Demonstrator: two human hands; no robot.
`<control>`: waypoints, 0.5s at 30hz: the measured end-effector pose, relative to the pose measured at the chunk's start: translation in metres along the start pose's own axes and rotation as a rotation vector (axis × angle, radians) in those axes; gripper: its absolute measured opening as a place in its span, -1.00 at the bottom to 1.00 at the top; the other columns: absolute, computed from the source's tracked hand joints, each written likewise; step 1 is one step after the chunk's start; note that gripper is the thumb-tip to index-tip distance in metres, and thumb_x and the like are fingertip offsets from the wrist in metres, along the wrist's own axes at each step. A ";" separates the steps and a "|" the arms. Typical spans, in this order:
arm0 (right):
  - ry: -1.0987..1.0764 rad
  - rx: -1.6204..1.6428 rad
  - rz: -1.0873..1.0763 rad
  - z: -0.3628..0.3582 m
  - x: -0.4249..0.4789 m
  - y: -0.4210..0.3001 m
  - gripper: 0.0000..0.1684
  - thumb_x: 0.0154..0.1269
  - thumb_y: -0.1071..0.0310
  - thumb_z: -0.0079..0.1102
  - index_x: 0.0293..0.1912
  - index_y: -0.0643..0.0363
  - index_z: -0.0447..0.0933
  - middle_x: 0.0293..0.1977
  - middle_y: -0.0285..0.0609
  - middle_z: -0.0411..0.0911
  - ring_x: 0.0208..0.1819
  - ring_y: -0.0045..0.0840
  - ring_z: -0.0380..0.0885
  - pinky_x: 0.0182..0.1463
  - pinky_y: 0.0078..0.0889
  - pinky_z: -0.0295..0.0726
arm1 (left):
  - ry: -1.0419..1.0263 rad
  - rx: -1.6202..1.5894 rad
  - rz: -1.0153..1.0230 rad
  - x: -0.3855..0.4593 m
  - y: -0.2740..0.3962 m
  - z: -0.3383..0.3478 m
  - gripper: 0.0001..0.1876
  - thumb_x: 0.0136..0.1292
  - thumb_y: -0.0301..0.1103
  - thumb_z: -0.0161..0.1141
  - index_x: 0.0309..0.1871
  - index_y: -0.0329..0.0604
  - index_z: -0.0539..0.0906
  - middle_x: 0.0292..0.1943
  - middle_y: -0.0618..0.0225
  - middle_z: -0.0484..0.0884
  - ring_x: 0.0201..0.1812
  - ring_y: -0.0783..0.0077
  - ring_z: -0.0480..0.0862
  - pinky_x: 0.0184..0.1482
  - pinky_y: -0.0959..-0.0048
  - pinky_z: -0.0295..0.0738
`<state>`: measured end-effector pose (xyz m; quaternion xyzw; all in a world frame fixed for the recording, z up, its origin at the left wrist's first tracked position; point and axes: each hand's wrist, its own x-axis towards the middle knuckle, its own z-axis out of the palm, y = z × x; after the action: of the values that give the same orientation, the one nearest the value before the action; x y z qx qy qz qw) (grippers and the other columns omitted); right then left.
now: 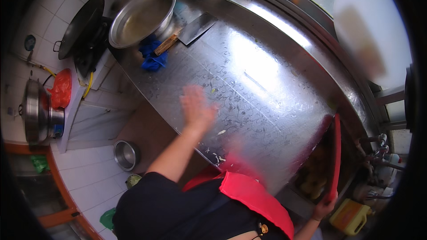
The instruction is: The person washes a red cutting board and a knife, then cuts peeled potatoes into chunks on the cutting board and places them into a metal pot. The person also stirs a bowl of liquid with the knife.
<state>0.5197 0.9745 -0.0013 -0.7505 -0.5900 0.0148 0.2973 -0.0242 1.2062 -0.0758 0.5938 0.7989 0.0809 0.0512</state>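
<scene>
My left hand is blurred by motion, fingers apart and empty, over the patterned metal countertop. My right hand grips the lower end of a red cutting board, which stands on edge at the sink, seen nearly edge-on. Dark yellowish contents lie in the sink, too dim to tell. Pale food scraps are scattered on the counter near the red apron. Farther off lies a cleaver, its wooden handle on a crumpled blue cloth.
A large metal basin with cloudy liquid stands at the counter's far left, beside a wok. A faucet and a yellow jug are at the right. A metal pot sits low at the left.
</scene>
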 end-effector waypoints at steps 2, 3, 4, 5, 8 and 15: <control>-0.008 0.005 0.040 0.005 0.000 0.008 -0.61 0.32 0.48 -0.01 0.12 0.37 0.33 0.05 0.04 0.46 0.11 -0.28 0.44 0.20 -0.33 0.34 | -0.193 -0.252 0.353 -0.017 0.058 0.004 -0.07 0.22 0.10 0.05 0.41 -0.38 -0.09 0.44 -0.05 -0.11 0.47 0.01 -0.15 0.43 0.09 -0.26; -0.003 -0.012 0.058 -0.001 0.001 0.013 -0.62 0.32 0.48 -0.01 0.12 0.37 0.34 0.05 0.04 0.47 0.11 -0.28 0.44 0.20 -0.33 0.34 | -0.177 -0.322 0.447 -0.011 0.068 0.004 -0.05 0.22 0.15 0.03 0.42 -0.36 -0.12 0.45 -0.02 -0.12 0.47 0.03 -0.13 0.43 0.12 -0.27; 0.005 0.004 0.034 -0.001 0.003 0.009 -0.63 0.32 0.48 0.00 0.10 0.37 0.35 0.06 0.05 0.46 0.11 -0.27 0.44 0.20 -0.32 0.35 | -0.149 -0.394 0.555 0.003 0.080 0.005 -0.03 0.21 0.19 0.01 0.43 -0.34 -0.14 0.46 0.01 -0.14 0.46 0.06 -0.11 0.44 0.16 -0.27; 0.016 0.015 0.030 -0.001 0.005 0.001 -0.64 0.32 0.47 0.00 0.10 0.37 0.35 0.06 0.05 0.46 0.11 -0.27 0.45 0.20 -0.31 0.35 | -0.010 -0.250 0.321 0.030 0.049 0.007 -0.04 0.24 0.18 -0.04 0.41 -0.42 -0.14 0.44 -0.07 -0.15 0.46 0.02 -0.13 0.44 0.15 -0.28; 0.018 0.032 0.030 0.001 0.011 -0.016 -0.67 0.33 0.47 0.00 0.07 0.37 0.37 0.05 0.07 0.47 0.10 -0.25 0.46 0.21 -0.30 0.34 | 0.062 -0.039 -0.382 0.093 -0.029 -0.012 -0.06 0.30 0.21 -0.21 0.36 -0.60 -0.14 0.42 -0.23 -0.19 0.46 -0.06 -0.19 0.43 0.14 -0.31; -0.003 0.102 0.035 0.003 0.007 -0.018 -0.67 0.35 0.41 0.02 0.06 0.36 0.38 0.06 0.07 0.47 0.11 -0.22 0.46 0.21 -0.29 0.35 | -0.373 -0.296 0.807 0.040 0.105 -0.015 -0.04 0.19 0.23 -0.01 0.42 -0.34 -0.06 0.45 -0.03 -0.12 0.46 0.01 -0.14 0.44 0.17 -0.24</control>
<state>0.5046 0.9841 0.0070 -0.7445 -0.5759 0.0512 0.3340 0.0603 1.2733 -0.0409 0.8477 0.4612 0.0995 0.2424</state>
